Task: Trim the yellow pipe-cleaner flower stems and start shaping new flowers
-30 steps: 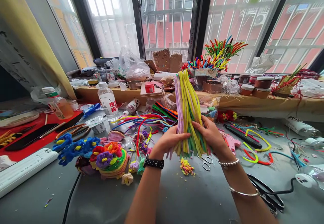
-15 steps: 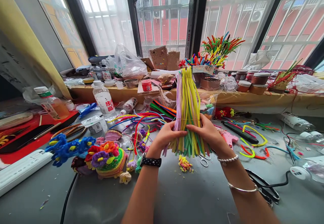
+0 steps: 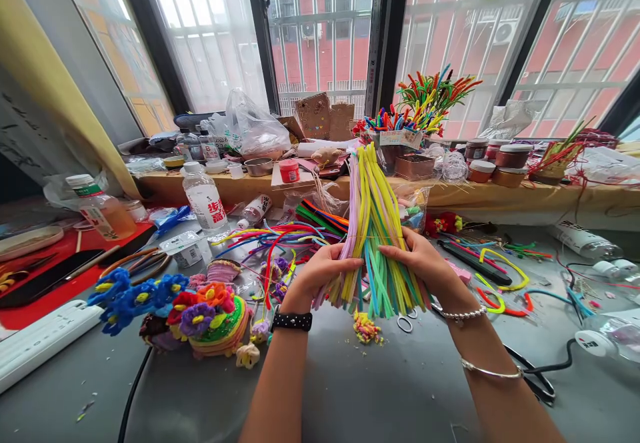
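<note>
Bright daylight thru window (image 3: 315, 43), its L pane (image 3: 193, 3) nearly blown out. Table (image 3: 340, 389) below window: soft sheen. Wide-angle stretch twd edges.

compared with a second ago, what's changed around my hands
The left hand and right hand have moved slightly apart, fanning the lower ends of the bundle of fuzzy stems wider; blue stems now show between them. Both hands kept hold. The clippings and blue flowers stayed put.
</note>
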A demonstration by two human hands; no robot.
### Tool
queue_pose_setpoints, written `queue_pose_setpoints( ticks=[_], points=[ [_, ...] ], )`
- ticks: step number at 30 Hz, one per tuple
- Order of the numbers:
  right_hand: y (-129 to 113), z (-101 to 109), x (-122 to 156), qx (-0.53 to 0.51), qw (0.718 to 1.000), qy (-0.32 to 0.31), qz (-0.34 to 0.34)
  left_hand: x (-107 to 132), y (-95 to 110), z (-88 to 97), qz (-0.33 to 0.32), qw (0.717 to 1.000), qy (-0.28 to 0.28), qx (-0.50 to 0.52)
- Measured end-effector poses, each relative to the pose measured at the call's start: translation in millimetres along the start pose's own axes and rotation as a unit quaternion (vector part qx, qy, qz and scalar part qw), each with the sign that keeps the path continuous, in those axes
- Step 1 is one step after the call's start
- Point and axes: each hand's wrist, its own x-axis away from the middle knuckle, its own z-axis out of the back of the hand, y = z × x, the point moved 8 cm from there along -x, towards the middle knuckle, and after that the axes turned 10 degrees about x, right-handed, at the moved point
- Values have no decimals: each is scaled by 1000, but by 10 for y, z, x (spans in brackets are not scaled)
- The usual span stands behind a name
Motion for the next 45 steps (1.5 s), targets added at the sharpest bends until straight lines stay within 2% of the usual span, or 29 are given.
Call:
queue_pose_setpoints(
  ticks=[5,10,12,16,18,21,25,27,29,35,40,45],
  points=[
    [24,18,-6,3,1000,-5,7,19,-26,7,13,1000,-5,6],
    [-17,-39,4,-11,1000,-14,8,-33,10,-32,-40,999,-10,23],
    [-46,-91,21,-19,999,-36,12,-59,18,-44,-61,998,-8,26],
    [-106,-192,73,-43,993,-105,31,-99,25,98,-94,993,72,1],
    [-111,-187,81,-27,993,-113,35,-105,33,169,-106,988,112,-8],
    [-100,-105,47,39,996,-69,32,-110,49,145,-116,986,123,1],
    [-171,12,0,167,984,34,59,-119,62,-48,-119,989,65,56],
    [-188,10,-7,192,978,49,67,-121,48,-50,-115,989,69,63],
    [-169,0,-9,178,981,40,64,-122,26,11,-109,989,86,59],
    [-51,87,38,66,997,-33,13,-91,42,109,-91,991,81,56],
    [-1,106,96,7,997,-78,-27,-61,53,75,-78,993,74,54],
    [-57,44,128,-17,995,-100,-21,-42,59,50,-80,992,63,67]
  ],
)
